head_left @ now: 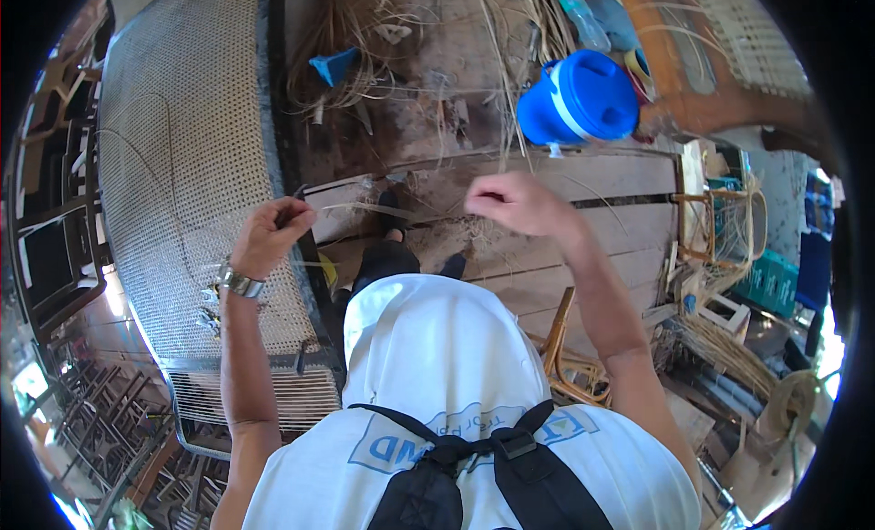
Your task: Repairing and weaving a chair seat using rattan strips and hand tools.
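The left hand (273,234) has its thumb pressed near to its fingers, and the right hand (510,202) is curled with its fingertips together, the two hands being well apart. A thin pale strip (360,205) begins beside the left fingertips and runs toward the right hand; whether either hand is clamped on it, I cannot tell. If it is held, a sudden pull could perhaps split it or let it slip, because it looks narrow and dry, like cane. Directly below the left hand is the woven panel (196,165), a pale mesh with small regular holes; whether the hand touches it is not clear. Its dark frame (276,152), smooth and straight-edged, passes between the hands, and a strip drawn across this edge might catch or fray. Nearer the body than the left hand, thin parallel slats (246,398) continue the piece. Beyond both hands, loose fibres (342,29) lie curled and tangled, so a strand could become caught there. Beyond the right hand stands a rounded, glossy blue jug (592,97), which a wide swing of this arm might knock.
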Tool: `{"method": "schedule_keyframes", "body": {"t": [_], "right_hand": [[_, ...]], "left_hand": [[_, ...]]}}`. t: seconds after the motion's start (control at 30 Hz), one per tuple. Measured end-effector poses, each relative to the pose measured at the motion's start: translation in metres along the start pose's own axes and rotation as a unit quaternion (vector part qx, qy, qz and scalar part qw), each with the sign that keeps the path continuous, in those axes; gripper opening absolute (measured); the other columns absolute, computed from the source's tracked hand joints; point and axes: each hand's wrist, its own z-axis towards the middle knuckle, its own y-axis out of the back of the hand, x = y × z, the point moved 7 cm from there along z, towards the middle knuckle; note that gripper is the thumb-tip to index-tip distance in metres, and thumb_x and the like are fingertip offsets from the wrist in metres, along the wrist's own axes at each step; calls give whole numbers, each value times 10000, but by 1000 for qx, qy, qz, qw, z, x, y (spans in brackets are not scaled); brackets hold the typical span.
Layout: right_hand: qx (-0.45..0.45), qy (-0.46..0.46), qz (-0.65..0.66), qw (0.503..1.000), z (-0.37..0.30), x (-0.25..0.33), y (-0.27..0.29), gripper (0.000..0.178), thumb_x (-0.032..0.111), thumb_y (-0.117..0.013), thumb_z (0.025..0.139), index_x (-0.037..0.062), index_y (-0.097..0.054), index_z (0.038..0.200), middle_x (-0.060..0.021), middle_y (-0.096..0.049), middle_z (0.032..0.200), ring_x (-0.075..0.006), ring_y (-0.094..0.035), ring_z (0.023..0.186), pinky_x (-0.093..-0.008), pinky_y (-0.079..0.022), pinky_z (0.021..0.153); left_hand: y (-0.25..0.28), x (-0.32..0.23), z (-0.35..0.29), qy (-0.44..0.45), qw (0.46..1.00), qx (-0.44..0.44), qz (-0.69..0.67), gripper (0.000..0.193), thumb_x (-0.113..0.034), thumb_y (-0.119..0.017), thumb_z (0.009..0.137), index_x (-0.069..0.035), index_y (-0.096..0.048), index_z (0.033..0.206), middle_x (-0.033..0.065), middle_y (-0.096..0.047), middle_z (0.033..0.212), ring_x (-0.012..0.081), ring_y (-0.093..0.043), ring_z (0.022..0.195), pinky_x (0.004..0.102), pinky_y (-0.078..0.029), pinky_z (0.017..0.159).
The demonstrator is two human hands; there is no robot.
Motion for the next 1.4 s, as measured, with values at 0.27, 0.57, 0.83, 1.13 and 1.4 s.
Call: {"method": "schedule_keyframes", "body": {"t": [0.27, 0.57, 0.83, 1.13, 1.4], "right_hand": [[-282, 302, -128, 902, -80, 87, -14, 255, 180, -675, 860, 35, -616, 1061, -145, -572, 1208, -276, -566, 1096, -357, -475, 879], [-95, 98, -86, 987, -118, 14, -34, 203, 231, -643, 868, 30, -672, 882, -103, -677, 768, -198, -644, 697, -336, -491, 641], [-251, 198, -38, 947, -169, 23, -7, 280, 198, -661, 899, 58, -598, 1133, -47, -629, 1060, -144, -584, 939, -293, -479, 851], [-1, 61, 43, 997, -104, 10, -96, 165, 199, -586, 943, 39, -618, 966, -14, -614, 751, -87, -572, 663, -256, -472, 597], [-94, -45, -102, 989, -213, -71, 10, 165, 182, -629, 904, 28, -626, 844, 13, -558, 695, -58, -506, 682, -253, -428, 626]], "left_hand": [[-83, -65, -35, -57, 997, 43, -3, 159, -125, -686, 883, -14, -686, 997, -21, -644, 806, 48, -544, 727, 200, -449, 657], [-70, -36, -80, -49, 994, 9, 102, 123, -133, -712, 859, -24, -691, 913, -22, -644, 754, 46, -535, 663, 201, -436, 602], [-69, -4, -97, -80, 994, -53, 56, 152, -178, -744, 835, -52, -703, 911, -27, -623, 716, 38, -518, 637, 205, -416, 574], [-124, -39, -81, -130, 990, -2, 55, 172, -204, -756, 821, -51, -714, 886, -28, -631, 703, 45, -525, 630, 220, -422, 576], [-12, 59, -116, 10, 985, -138, 104, 254, -264, -772, 813, -34, -666, 812, -17, -611, 689, 49, -515, 612, 217, -403, 543]]}}
